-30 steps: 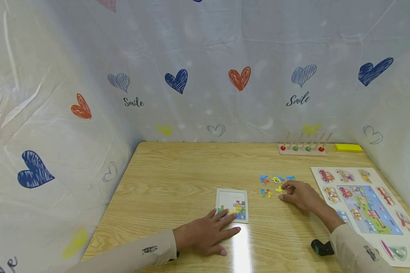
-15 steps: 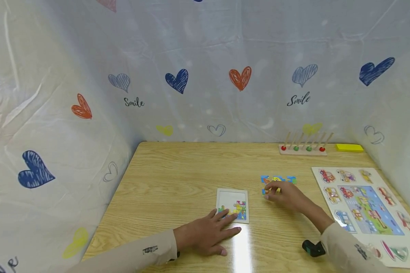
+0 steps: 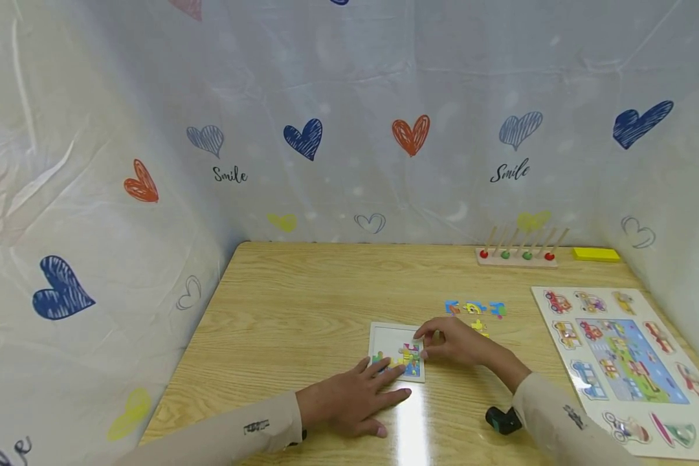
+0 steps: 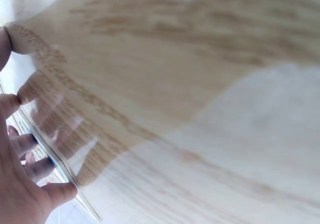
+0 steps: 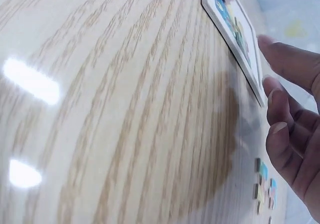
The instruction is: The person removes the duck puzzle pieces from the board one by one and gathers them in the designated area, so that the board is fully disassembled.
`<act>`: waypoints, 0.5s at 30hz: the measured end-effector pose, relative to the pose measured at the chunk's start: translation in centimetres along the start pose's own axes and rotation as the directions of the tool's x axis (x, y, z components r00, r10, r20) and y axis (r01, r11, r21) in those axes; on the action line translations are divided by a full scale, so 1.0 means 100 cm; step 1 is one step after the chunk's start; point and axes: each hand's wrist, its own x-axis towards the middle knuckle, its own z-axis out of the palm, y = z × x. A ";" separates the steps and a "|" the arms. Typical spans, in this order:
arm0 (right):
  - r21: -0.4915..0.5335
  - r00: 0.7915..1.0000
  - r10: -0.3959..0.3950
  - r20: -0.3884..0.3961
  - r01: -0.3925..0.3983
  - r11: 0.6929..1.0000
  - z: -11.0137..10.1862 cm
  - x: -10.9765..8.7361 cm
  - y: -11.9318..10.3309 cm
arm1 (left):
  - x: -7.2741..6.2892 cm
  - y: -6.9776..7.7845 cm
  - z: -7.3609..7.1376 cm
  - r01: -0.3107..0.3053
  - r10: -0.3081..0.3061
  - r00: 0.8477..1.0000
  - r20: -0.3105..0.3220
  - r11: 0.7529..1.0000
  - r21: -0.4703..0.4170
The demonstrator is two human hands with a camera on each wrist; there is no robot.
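Observation:
On the wooden table lies a small white-framed jigsaw puzzle (image 3: 393,334), its lower part filled with colourful pieces. My left hand (image 3: 352,398) rests with spread fingers on its near edge, covering part of the picture. The left wrist view shows that hand's fingertips (image 4: 65,191) along the frame's edge. My right hand (image 3: 451,340) is at the puzzle's right edge, thumb and fingers bent. In the right wrist view its fingertips (image 5: 280,129) stand apart near the frame; whether a puzzle piece is between them is unclear. Several loose puzzle pieces (image 3: 474,308) lie just beyond it.
A large vehicle puzzle board (image 3: 629,388) lies at the right. At the back right stand a peg rack (image 3: 517,261) with red and green beads and a yellow block (image 3: 596,255). Light curtains (image 3: 349,77) printed with hearts surround the table (image 3: 303,285).
My right hand has moved left from beside the loose pieces to the small puzzle's right edge, its fingers bent throughout. My left hand has stayed in place.

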 end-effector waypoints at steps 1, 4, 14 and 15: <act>-0.002 1.000 0.000 0.004 0.000 1.000 0.001 0.001 0.000 | 0.000 0.000 0.000 0.001 -0.001 1.000 -0.001 1.000 0.000; -0.018 1.000 -0.005 0.011 0.005 1.000 0.005 0.005 -0.002 | 0.000 0.000 0.000 0.000 0.000 1.000 -0.004 1.000 0.001; -0.075 0.999 0.016 0.038 -0.013 0.997 0.009 0.011 -0.007 | 0.000 0.001 -0.001 -0.002 0.003 1.000 -0.009 1.000 0.020; -0.077 0.999 0.014 0.038 -0.011 0.997 0.009 0.012 -0.007 | 0.000 0.001 -0.001 -0.003 0.003 1.000 -0.009 1.000 0.021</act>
